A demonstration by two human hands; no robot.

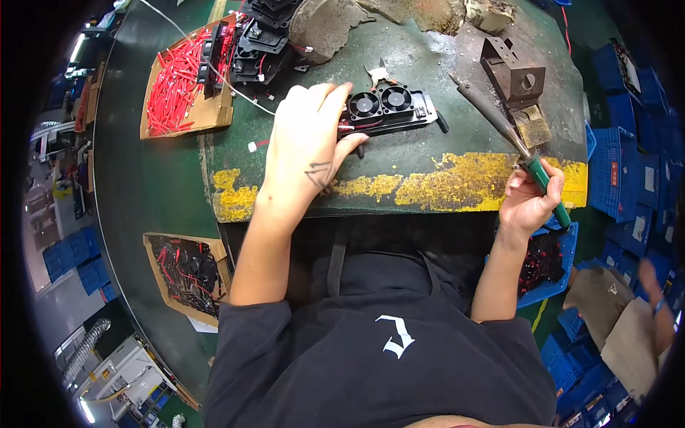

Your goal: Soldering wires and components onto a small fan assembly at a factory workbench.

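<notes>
My left hand is curled over the left end of a black twin-fan unit on the bench, its thumb low at the near side and its fingers over the top. The palm and back of the hand hide that end. Red wires show by the thumb, and a white-tipped red lead sticks out left of the hand. A thin grey wire runs down to the hand from the upper left. At the right, my right hand is closed around the green handle of a soldering iron, whose dark shaft points up and left, away from the fans.
Small pliers lie behind the fans. A rusty metal iron stand with a yellowish sponge stands right. A cardboard box of red tubes and stacked black fan units are left. Another person is at lower right.
</notes>
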